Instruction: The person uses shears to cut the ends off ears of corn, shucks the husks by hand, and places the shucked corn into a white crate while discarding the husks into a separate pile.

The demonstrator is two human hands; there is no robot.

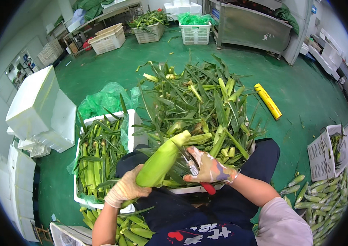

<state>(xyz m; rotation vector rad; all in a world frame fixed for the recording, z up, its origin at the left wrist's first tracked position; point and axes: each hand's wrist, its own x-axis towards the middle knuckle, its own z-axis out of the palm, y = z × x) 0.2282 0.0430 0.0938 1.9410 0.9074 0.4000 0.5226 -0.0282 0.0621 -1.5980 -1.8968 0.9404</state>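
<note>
My left hand [128, 186], in a pale glove, is closed round the lower end of a green ear of corn in its husk [157, 163]. The ear tilts up to the right, its pale cut stalk end on top. In a camouflage-patterned glove, my right hand [210, 166] grips a red-handled cutting tool [192, 165]. Its metal part lies beside the upper part of the ear; the palm hides some of it. Beyond both hands rises a big heap of husks and leaves [194, 102], over a white crate [186, 190] between my legs.
On the left, a white foam box [131, 133] holds unhusked ears. Trimmed ears [135, 233] lie beside my left forearm. More ears [325, 201], seemingly wrapped, are piled at right near a white crate [319, 158]. A yellow roll [268, 101] lies on the green floor.
</note>
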